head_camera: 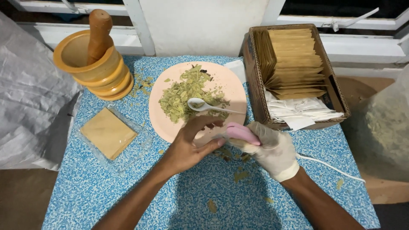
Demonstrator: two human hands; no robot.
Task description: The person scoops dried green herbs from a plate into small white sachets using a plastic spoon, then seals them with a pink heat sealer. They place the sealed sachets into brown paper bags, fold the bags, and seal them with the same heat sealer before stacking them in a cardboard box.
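I hold a small pink device (242, 133) in my gloved right hand (272, 150), fingers wrapped round its rounded body so it sits firm above the table; it is smooth, pale pink, oblong, and its front end points toward my bare left hand (187, 147); a white cord (330, 167) trails off behind my right wrist across the cloth, and I judge it belongs to the device, though the join is hidden. My left hand meets the device's tip with thumb and fingertips pinched together there; whatever they pinch is too small or too hidden for me to tell.

Just beyond my hands lies a pale pink plate (230, 87) heaped with dried green leaves (185, 96), and a white plastic spoon (204, 105) rests on the heap with its handle toward me, close at hand for scooping. Loose leaf crumbs (238, 174) lie scattered on the blue speckled tablecloth (128, 191) under and near my wrists.

To the right stands a cardboard box (255, 76) packed with brown paper sachets (294, 59) stood on edge and white ones (302, 110) at the near end; to the left a clear tray (142, 142) holds a flat tan square (108, 133); behind it sits a yellow wooden mortar (91, 66) with its pestle (99, 34) leaning inside.
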